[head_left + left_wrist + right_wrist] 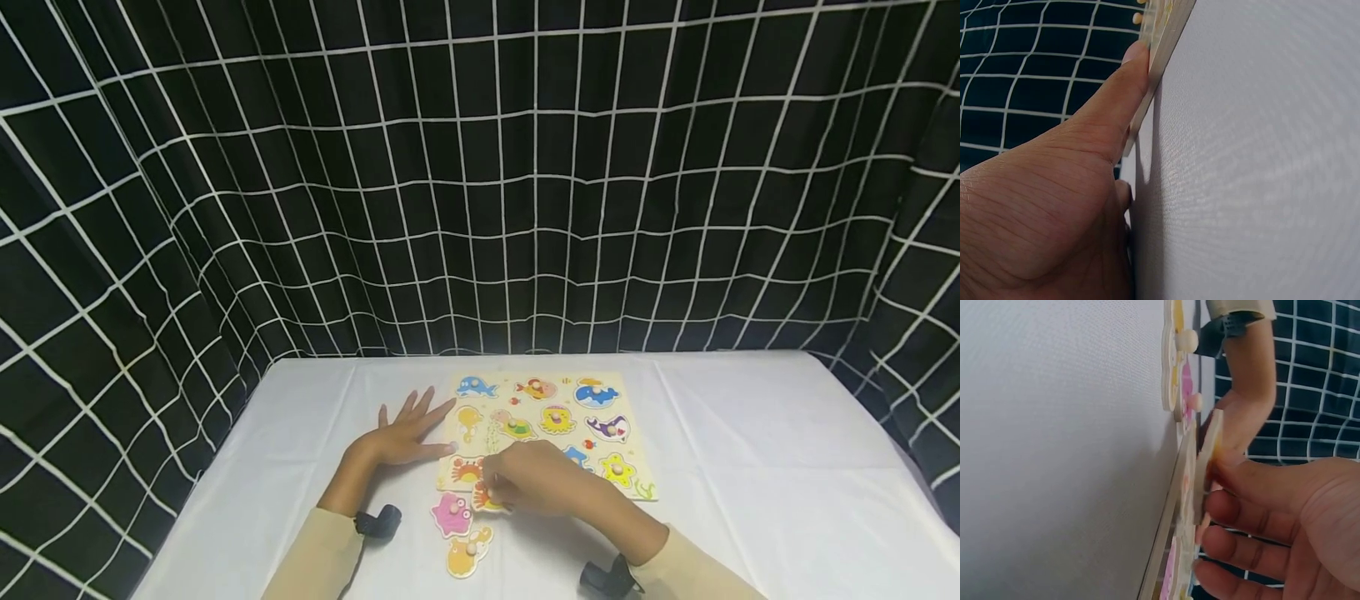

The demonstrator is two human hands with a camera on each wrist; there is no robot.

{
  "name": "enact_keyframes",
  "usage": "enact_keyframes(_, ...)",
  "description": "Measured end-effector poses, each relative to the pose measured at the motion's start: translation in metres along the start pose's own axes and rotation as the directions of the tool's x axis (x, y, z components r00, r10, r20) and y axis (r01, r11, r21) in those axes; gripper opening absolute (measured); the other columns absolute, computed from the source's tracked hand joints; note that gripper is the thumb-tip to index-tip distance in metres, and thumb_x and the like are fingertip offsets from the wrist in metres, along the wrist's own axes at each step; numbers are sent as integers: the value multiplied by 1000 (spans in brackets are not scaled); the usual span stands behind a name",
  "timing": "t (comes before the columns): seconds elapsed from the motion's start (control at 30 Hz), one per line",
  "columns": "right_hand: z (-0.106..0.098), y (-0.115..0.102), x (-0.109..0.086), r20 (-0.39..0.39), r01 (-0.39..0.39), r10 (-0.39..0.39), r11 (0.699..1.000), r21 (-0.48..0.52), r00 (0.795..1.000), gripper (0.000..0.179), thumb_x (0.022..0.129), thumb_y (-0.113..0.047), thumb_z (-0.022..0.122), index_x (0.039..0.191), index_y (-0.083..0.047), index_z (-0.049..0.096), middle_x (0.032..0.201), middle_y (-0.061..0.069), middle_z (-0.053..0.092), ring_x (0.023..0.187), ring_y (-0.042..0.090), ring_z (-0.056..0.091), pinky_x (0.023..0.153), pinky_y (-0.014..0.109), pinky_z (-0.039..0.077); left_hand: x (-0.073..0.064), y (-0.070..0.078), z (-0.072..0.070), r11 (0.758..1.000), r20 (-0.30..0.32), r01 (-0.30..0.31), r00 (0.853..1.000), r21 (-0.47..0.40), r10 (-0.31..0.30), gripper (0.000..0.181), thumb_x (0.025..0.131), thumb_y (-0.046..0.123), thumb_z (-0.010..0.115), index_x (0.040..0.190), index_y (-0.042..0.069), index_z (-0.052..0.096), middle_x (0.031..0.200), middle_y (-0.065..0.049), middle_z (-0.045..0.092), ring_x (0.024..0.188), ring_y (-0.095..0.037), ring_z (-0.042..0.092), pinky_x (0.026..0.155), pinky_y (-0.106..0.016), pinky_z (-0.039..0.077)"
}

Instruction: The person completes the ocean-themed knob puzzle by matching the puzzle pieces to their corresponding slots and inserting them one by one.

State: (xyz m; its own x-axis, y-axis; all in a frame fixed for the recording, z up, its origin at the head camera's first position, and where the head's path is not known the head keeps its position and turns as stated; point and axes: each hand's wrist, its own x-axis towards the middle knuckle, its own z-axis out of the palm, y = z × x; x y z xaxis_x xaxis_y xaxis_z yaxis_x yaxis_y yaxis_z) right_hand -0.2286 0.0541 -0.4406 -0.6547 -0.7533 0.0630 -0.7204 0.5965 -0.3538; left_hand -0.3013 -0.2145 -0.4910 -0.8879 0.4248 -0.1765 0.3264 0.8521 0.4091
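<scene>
A wooden peg puzzle board (566, 440) with sea-animal pictures lies on the table. My right hand (536, 475) pinches the crab puzzle piece (487, 498) at the board's lower left corner, just below the printed crab (467, 471). In the right wrist view, this piece (1209, 456) is tilted over the board's face, between thumb and fingers. My left hand (401, 437) lies with fingers spread left of the board. Its thumb (1132, 75) rests along the board's left edge. A pink fish piece (450, 517) and an orange seahorse piece (463, 560) lie in front of the board.
Several knobbed pieces sit on the board, among them a blue whale (474, 387), a yellow octopus (557, 420) and a yellow starfish (617, 471). An orange seahorse picture (468, 419) shows near its left edge. A white cloth (750, 467) covers the table; a black gridded curtain (525, 208) surrounds it.
</scene>
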Motion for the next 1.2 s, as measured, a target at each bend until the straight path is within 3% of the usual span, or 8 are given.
enact_keyframes(0.13,-1,-1,4,-20,14,-15,1000,-12,1000,14,91,-13,73,83,-24,68,66,-21,57,60,1,50,59,21,44,1,-1,-2,1000,1,-1,1000,8,1,83,93,69,54,162,34,24,171,-9,2,156,-36,-6,113,-74,-9)
enact_keyframes(0.5,4,7,25,-65,13,-19,996,-86,998,12,87,-10,75,86,-22,72,71,-15,65,61,2,51,58,22,45,3,-3,-1,1000,20,-1,1000,-2,1,87,92,72,52,163,30,24,171,-10,1,156,-37,-8,113,-72,-11)
enact_keyframes(0.87,12,9,42,-85,15,-24,994,-108,996,11,89,-11,73,84,-21,71,70,-14,63,59,5,50,57,24,43,19,-22,13,999,-2,8,1000,34,-8,90,87,82,47,162,40,19,171,-1,-4,156,-30,-11,112,-73,-13)
enact_keyframes(1.2,16,7,47,-92,20,-30,994,-111,995,10,91,-11,70,85,-20,71,72,-14,62,63,4,52,59,23,45,15,-22,13,1000,2,4,1000,31,-4,90,87,82,46,162,42,17,171,-1,-5,155,-29,-12,112,-73,-13)
